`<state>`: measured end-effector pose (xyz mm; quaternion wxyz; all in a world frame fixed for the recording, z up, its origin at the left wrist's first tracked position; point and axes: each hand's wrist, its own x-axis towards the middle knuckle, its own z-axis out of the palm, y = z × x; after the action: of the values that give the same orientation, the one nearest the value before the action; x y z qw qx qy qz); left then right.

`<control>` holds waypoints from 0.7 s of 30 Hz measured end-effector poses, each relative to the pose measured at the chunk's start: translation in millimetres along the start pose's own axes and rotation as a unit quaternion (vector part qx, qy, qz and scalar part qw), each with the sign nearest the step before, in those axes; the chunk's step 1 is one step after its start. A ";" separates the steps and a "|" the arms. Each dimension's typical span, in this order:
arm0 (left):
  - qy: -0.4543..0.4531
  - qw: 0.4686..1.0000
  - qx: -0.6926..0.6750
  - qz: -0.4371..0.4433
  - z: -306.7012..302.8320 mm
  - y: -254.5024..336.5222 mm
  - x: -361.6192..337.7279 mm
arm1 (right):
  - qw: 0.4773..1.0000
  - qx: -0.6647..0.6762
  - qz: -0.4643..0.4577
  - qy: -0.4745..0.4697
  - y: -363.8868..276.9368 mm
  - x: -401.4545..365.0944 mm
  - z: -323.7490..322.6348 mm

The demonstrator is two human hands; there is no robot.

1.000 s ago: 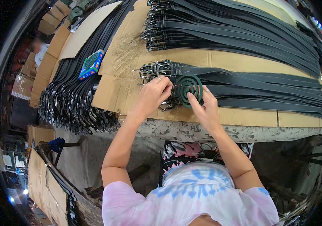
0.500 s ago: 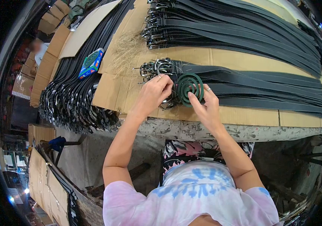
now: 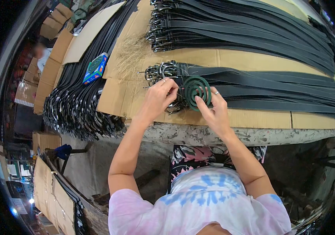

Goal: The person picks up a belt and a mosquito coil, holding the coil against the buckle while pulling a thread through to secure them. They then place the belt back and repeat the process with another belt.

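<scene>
A green mosquito coil (image 3: pixel 197 92) is held between the thumb and fingers of my right hand (image 3: pixel 213 106), its flat spiral tilted up toward me. Close to the coil's left edge, my left hand (image 3: pixel 162 94) is pinched shut; whatever its fingertips hold is too small to make out. Beneath both hands lies a bundle of black belts (image 3: pixel 261 92), with metal buckles (image 3: pixel 161 71) at its left end. A blue box (image 3: pixel 96 68) with a coil pictured on it rests on another belt pile to the left.
More black belts (image 3: pixel 230 29) lie across the back of the cardboard-covered table (image 3: pixel 253 118). Loose dry fibres (image 3: pixel 133 55) are scattered left of the buckles. At far left, a person (image 3: pixel 43 56) is near cardboard boxes (image 3: pixel 26 88).
The view has shifted slightly. Both hands and the coil keep nearly the same position over the belts.
</scene>
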<state>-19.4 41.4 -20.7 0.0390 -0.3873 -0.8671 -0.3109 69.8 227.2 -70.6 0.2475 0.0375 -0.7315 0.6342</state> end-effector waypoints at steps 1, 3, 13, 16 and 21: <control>0.001 1.000 0.000 0.000 0.0 0.0 -0.2 | 1.000 0.000 0.000 0.000 1.7 -0.2 0.1; 0.003 1.000 0.000 0.004 0.1 -0.3 -0.2 | 1.000 -0.014 -0.015 -0.009 6.0 -0.5 0.2; 0.011 1.000 -0.005 0.007 1.8 -2.4 -0.8 | 1.000 -0.021 -0.009 -0.007 0.7 -1.6 0.1; 0.009 1.000 -0.008 0.008 0.7 -1.7 -0.8 | 1.000 -0.021 -0.017 0.005 2.3 -0.4 0.3; 0.007 1.000 -0.002 0.008 0.8 -1.5 -0.4 | 0.999 -0.036 -0.023 -0.005 0.3 -1.3 2.1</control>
<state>-20.0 40.8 -22.3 0.0469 -0.3924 -0.8628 -0.3154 70.2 225.0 -71.5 0.2594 0.0490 -0.7540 0.6014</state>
